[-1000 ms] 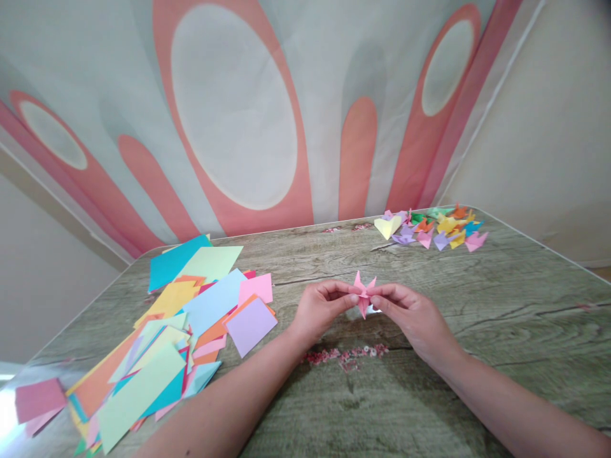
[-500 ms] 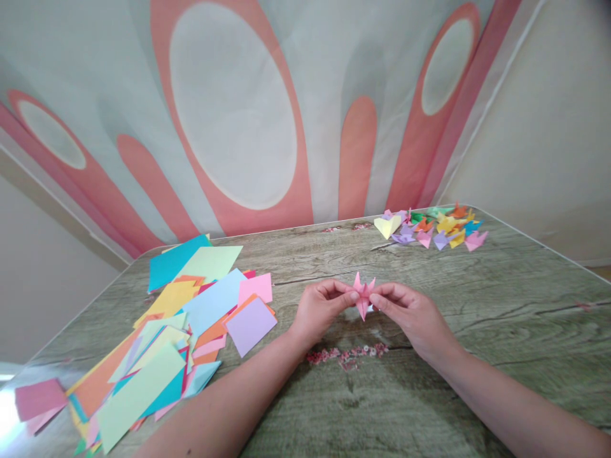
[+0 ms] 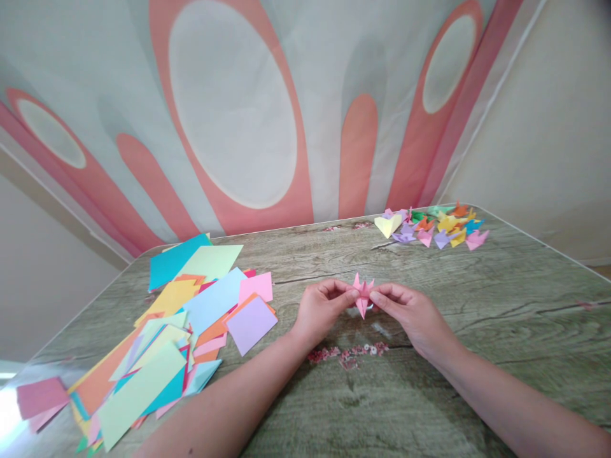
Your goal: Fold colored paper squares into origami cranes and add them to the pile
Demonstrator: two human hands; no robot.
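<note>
1. A small pink folded paper is held just right of the frame's center, over a wood-patterned bench.

2. Its left side is pinched between the thumb and forefinger of the left hand; its right side is gripped the same way by the right hand.

3. Sharp tips are pointed upward from the paper between the two hands, and a single point is aimed down.

4. The lower left of the frame is covered by a loose heap of colored sheets, overlapped in green, orange, yellow, blue and pink. A purple sheet is laid at the heap's right edge, on the side toward the left hand.

5. Small folded shapes in many colors are clustered right of center, near the bench's far edge, with a pale yellow piece placed at the cluster's left end.

6. The upper frame is filled by a gray backdrop printed with coral shapes and pale ovals.
</note>
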